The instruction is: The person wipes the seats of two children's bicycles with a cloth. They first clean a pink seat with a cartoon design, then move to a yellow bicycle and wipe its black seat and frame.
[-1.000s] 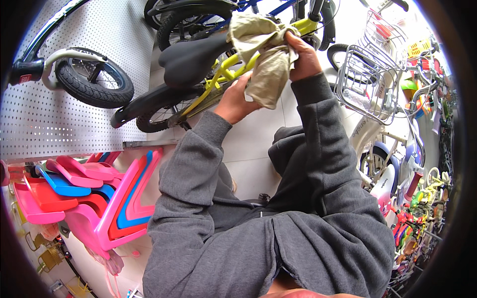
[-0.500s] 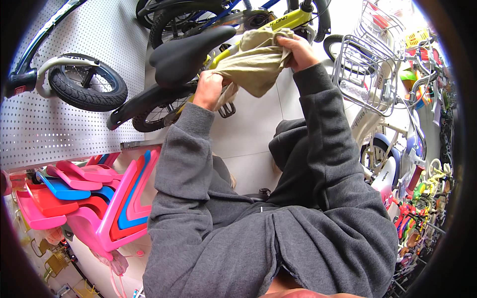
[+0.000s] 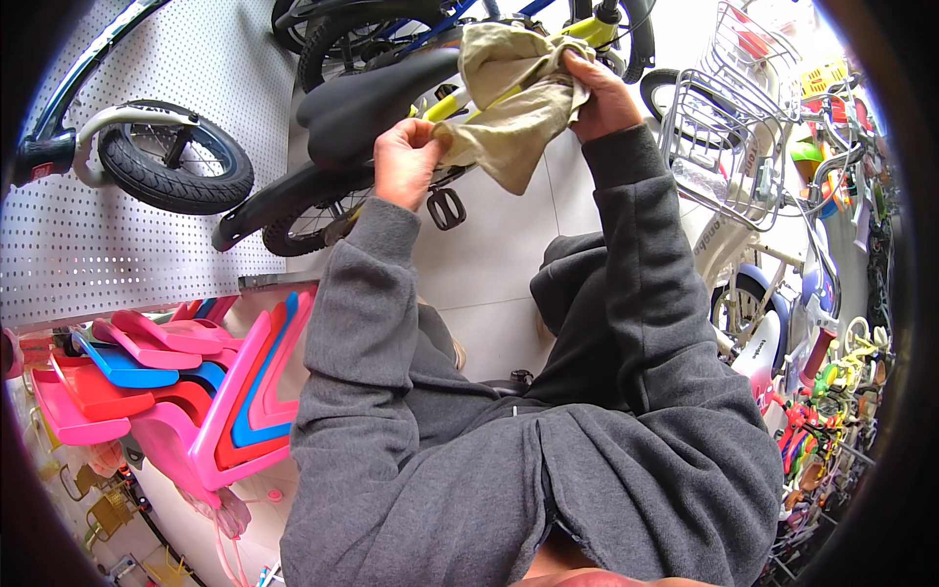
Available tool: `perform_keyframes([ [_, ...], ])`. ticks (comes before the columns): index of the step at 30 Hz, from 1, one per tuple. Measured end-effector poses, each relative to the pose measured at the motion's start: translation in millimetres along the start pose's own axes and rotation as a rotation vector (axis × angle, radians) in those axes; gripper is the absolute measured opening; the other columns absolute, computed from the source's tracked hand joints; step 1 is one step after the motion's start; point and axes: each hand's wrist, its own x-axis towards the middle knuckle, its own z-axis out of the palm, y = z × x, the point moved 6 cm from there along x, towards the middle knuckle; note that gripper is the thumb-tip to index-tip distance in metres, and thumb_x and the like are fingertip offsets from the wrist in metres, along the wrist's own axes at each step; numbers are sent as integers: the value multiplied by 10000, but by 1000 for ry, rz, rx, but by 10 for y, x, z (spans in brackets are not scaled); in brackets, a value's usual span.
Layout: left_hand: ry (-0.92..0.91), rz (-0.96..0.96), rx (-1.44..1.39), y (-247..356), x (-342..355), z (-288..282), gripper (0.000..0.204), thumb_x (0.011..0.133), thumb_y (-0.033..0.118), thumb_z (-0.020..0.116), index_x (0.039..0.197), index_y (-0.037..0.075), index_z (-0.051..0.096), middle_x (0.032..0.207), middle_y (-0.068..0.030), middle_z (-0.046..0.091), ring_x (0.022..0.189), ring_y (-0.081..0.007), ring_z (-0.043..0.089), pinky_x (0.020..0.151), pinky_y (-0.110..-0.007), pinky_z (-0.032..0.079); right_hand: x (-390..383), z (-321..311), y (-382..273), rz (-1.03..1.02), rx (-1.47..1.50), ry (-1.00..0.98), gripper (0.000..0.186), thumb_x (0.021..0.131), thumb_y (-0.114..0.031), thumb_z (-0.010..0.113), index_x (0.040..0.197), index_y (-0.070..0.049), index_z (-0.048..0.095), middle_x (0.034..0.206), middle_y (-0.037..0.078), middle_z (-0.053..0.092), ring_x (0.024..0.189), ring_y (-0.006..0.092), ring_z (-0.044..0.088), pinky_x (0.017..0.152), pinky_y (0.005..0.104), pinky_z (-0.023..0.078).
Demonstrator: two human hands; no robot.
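A crumpled olive-beige cloth (image 3: pixel 514 112) is stretched between my two hands, over the yellow frame of a bicycle. Its left corner is pinched between the thumb and fingers of my left hand (image 3: pixel 405 162). My right hand (image 3: pixel 602 96) grips the upper right part of the cloth, thumb on top. Just left of the cloth is the bicycle's black saddle (image 3: pixel 367 103); the yellow frame (image 3: pixel 445 105) shows partly beneath the cloth. A black pedal (image 3: pixel 446 208) sits below my left hand's side of the cloth.
At left, a small wheel (image 3: pixel 176 157) stands out before a white perforated panel (image 3: pixel 230 59). Stacked pink, red and blue plastic seats (image 3: pixel 230 421) are lower left. A bicycle with a wire basket (image 3: pixel 719 147) stands to the right. More bicycles are at the far side, over pale floor tiles (image 3: pixel 479 254).
The cloth's gathered left end has slipped mostly out of my left hand, which now pinches only a corner. The cloth's upper part has risen and folded over, and the pedal shows more fully.
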Motion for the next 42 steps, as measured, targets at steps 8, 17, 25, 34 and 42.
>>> perform_keyframes([
  [8, -18, 101, -309, 130, -26, 178, 75, 900, 89, 536, 859, 30, 557, 771, 17, 576, 680, -35, 479, 656, -182, 430, 1, -185, -157, -6, 98, 40, 264, 880, -195, 549, 1083, -27, 536, 1012, 99, 604, 928, 231, 597, 863, 384, 475],
  [17, -450, 25, -247, 302, -229, 422, 383, 713, 216, 762, 979, 9, 580, 861, -39, 631, 744, -102, 580, 697, -249, 482, -21, -234, -294, -67, 170, -11, 266, 883, -181, 536, 1089, -12, 538, 1030, 128, 610, 944, 256, 602, 873, 404, 476],
  [25, -7, 465, 869, 308, -233, 326, 155, 646, 93, 681, 794, 93, 634, 775, -114, 617, 708, -303, 600, 663, -360, 493, -64, -114, -292, -18, 212, -128, 313, 879, -211, 531, 1125, -17, 531, 1059, 145, 602, 974, 281, 592, 883, 431, 469],
  [34, 463, 598, 195, 537, -173, -254, 103, 769, -12, 612, 804, 37, 529, 717, 37, 512, 632, -29, 474, 594, -170, 405, -119, -48, -417, -31, 304, -287, 344, 893, -236, 481, 1156, -16, 509, 1118, 183, 568, 1010, 314, 573, 907, 453, 455],
  [42, 381, 372, 158, 349, -42, -317, 45, 763, -41, 573, 721, -23, 573, 627, -8, 550, 607, -59, 478, 577, -211, 430, 5, -139, -157, -61, -195, 94, 249, 841, -129, 576, 1047, 11, 564, 939, 99, 629, 809, 197, 625, 760, 314, 513],
])
